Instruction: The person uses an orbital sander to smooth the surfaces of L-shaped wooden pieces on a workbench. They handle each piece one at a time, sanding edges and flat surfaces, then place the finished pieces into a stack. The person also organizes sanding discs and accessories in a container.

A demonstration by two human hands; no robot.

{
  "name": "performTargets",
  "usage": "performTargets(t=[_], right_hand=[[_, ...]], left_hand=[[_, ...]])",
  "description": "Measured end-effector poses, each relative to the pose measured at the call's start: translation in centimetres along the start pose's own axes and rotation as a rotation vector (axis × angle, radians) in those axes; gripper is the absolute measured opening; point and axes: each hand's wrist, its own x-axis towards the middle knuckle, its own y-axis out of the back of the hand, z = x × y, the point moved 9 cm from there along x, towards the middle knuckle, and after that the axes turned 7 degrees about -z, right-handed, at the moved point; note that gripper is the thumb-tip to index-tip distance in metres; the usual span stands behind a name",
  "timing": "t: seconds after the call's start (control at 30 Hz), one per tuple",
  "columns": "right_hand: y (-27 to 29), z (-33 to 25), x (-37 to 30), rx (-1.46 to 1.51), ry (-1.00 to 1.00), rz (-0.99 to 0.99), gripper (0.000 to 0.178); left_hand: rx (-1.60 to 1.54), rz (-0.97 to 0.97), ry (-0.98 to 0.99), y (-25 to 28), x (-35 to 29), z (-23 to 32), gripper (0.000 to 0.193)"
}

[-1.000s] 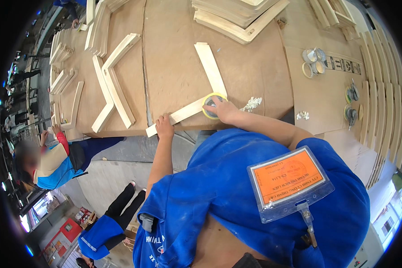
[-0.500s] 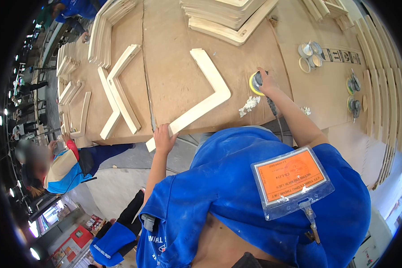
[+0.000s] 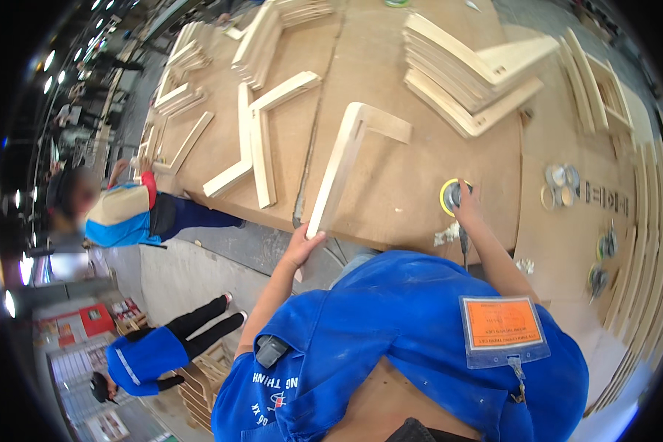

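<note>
My left hand (image 3: 300,247) is closed round the near end of an L-shaped wooden frame piece (image 3: 337,169). The piece is tilted up off the table, with its bend at the far end and its shorter arm reaching right. My right hand (image 3: 469,203) grips a small round power sander (image 3: 448,199) with a yellow rim, low at the table's front edge; its cord runs toward me. Beside the sander lies a small heap of crumpled whitish scraps (image 3: 448,235).
On the brown-covered table (image 3: 390,199), two bent pieces (image 3: 256,147) cross at left. A stack of bent pieces (image 3: 464,81) stands at the far right, and round tins (image 3: 560,184) sit farther right. A co-worker (image 3: 125,210) works at the left edge; another person (image 3: 147,361) is behind.
My left hand has turned the wooden piece over and lifted it; its bend now lies at the far end, its short arm pointing right. The sander stays in my right hand. The whole view has shifted.
</note>
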Motion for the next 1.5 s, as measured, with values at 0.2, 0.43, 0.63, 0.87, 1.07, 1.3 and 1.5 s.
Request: performTargets(t=[0.2,0.43,0.63,0.87,1.07,1.3,1.5], right_hand=[[-1.0,-0.2,0.7,-0.022,-0.005,-0.035,0.081],[-2.0,-0.3,1.4,-0.015,-0.070,-0.080,0.084],[-1.7,-0.1,1.6,0.005,-0.159,-0.036,0.085],[-1.3,0.2,2.5,-0.089,-0.149,-0.186,0.087],[3.9,2.5,10.2,-0.057,-0.352,-0.003,0.073],[9.2,-2.9,19.4,-0.315,-0.067,0.143,0.054],[7.8,-3.3,22.3,-0.279,-0.220,0.140,0.041]], left_hand=[[-0.591,0.017,0.228,1.4,1.5,-3.4,0.038],[-0.895,0.031,0.114,10.3,5.0,-1.9,0.055],[-0.800,0.091,0.002,23.2,9.5,-1.3,0.051],[0.020,0.763,0.076,37.3,11.6,-6.4,0.043],[0.341,0.547,-0.066,24.4,10.5,-6.8,0.027],[0.559,0.111,0.099,11.0,3.0,-12.6,0.031],[0.457,0.134,0.480,10.2,-4.5,-19.5,0.043]])
